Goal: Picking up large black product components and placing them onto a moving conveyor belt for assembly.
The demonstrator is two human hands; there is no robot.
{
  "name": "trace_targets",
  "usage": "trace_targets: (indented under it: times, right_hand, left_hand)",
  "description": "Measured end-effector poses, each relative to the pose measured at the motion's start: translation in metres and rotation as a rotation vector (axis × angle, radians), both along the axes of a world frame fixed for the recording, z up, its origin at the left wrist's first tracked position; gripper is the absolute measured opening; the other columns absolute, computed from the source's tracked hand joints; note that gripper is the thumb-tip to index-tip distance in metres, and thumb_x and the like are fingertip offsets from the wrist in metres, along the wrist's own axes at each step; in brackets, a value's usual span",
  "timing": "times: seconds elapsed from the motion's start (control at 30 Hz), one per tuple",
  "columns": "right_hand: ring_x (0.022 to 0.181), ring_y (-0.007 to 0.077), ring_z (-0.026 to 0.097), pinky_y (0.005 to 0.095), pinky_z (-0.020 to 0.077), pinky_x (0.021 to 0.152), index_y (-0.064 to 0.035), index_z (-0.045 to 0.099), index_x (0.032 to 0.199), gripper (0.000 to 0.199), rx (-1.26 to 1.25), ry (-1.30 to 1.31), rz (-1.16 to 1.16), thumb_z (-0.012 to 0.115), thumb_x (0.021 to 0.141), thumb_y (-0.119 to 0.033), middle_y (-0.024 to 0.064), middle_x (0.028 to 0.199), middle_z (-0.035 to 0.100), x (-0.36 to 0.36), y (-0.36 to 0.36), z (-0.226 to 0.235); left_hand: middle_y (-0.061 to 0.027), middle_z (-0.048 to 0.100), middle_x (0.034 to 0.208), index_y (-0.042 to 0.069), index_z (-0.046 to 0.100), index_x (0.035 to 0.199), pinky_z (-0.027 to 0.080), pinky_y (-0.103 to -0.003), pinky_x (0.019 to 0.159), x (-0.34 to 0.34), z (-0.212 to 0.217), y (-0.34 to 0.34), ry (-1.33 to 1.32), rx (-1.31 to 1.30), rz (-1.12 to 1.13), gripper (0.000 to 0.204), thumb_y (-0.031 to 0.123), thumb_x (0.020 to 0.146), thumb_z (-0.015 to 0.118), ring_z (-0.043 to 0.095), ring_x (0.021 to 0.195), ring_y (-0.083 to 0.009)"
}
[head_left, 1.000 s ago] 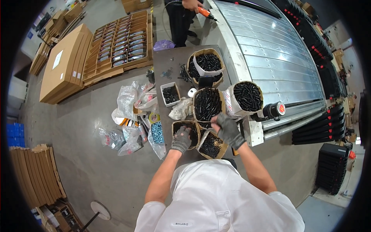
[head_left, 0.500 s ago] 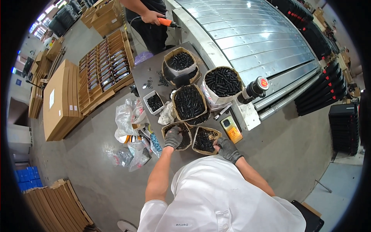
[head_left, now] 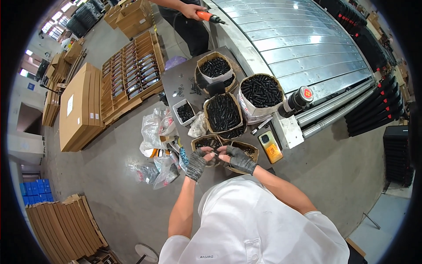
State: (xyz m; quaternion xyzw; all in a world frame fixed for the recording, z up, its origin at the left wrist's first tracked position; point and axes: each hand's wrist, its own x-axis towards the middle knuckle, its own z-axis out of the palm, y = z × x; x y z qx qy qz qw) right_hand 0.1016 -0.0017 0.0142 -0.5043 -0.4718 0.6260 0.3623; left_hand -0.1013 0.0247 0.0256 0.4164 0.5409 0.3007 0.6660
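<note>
My left hand (head_left: 198,163) and my right hand (head_left: 239,160), both in grey fingerless gloves, meet fingertip to fingertip over two small cardboard boxes. Their fingers are pinched together; whatever they hold is too small to make out. Under my left hand sits the left box (head_left: 193,143), with small dark parts inside. Beneath my right hand is the right box (head_left: 256,159), holding small ring-like black parts and partly covered by the hand. Just beyond stands a larger box of black bolts (head_left: 223,112).
More black bolts fill a white bag-like container (head_left: 262,91) and a far box (head_left: 215,67). A small white box (head_left: 184,112) and a crumpled cloth (head_left: 198,125) lie left. A phone (head_left: 270,147) rests right. Across the table, a person's hand (head_left: 192,11) holds an orange power screwdriver (head_left: 206,16).
My left hand has come up out of the left box and my right hand has moved left from the right box's edge, so their fingertips now meet. The view has shifted slightly.
</note>
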Motion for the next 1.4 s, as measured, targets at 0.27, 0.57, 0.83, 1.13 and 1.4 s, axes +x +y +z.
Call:
trace_targets:
  times: [0.27, 0.57, 0.83, 1.13, 1.4]
  right_hand:
    - [0.086, 0.0149, 0.062, 0.0285, 0.0498, 0.078, 0.0029, 0.057, 0.109, 0.028, -0.039, -0.026, -0.063, 0.061, 0.089, -0.017, 0.0091, 0.093, 0.066, 0.002, -0.009, 0.005]
    - [0.084, 0.0133, 0.06, 0.0277, 0.0492, 0.077, 0.0009, 0.06, 0.1, 0.025, -0.31, 0.211, -0.181, 0.063, 0.087, -0.02, 0.0066, 0.092, 0.066, 0.023, -0.03, 0.015]
    - [0.084, 0.0114, 0.058, 0.0274, 0.0474, 0.078, 0.0018, 0.061, 0.104, 0.027, -0.008, -0.062, 0.06, 0.061, 0.087, -0.019, 0.0041, 0.087, 0.065, 0.031, -0.005, 0.031]
    - [0.092, 0.0299, 0.063, 0.0357, 0.0477, 0.083, 0.0006, 0.062, 0.11, 0.033, 0.252, -0.403, 0.167, 0.061, 0.085, -0.021, 0.0176, 0.097, 0.065, 0.025, 0.009, 0.046]
    - [0.095, 0.0251, 0.062, 0.0337, 0.0473, 0.086, -0.0001, 0.062, 0.113, 0.033, 0.164, -0.265, 0.051, 0.061, 0.086, -0.019, 0.0159, 0.101, 0.065, 0.007, 0.002, 0.042]
  left_hand:
    - [-0.0029, 0.065, 0.095, 0.002, 0.064, 0.11, 0.048, -0.026, 0.076, 0.028, 0.007, -0.032, -0.052, 0.083, 0.103, 0.029, 0.014, 0.085, 0.069, 0.058, 0.085, -0.0114]
    - [-0.0049, 0.065, 0.093, 0.002, 0.064, 0.105, 0.048, -0.026, 0.077, 0.045, 0.005, -0.048, -0.153, 0.047, 0.276, 0.023, 0.011, 0.085, 0.068, 0.059, 0.083, -0.0135]
    - [-0.0037, 0.057, 0.094, 0.003, 0.059, 0.121, 0.045, -0.026, 0.077, 0.055, 0.028, -0.033, 0.22, 0.549, -0.177, 0.038, 0.009, 0.084, 0.063, 0.052, 0.088, -0.0112]
    - [-0.0004, 0.059, 0.087, 0.003, 0.063, 0.114, 0.045, -0.023, 0.068, 0.054, 0.033, -0.023, -0.011, 0.35, 0.068, 0.028, 0.012, 0.088, 0.064, 0.052, 0.077, -0.0086]
    - [-0.0048, 0.065, 0.1, 0.003, 0.063, 0.118, 0.046, -0.026, 0.081, 0.046, 0.035, -0.024, 0.211, 0.292, 0.041, 0.032, 0.019, 0.09, 0.064, 0.058, 0.088, -0.0119]
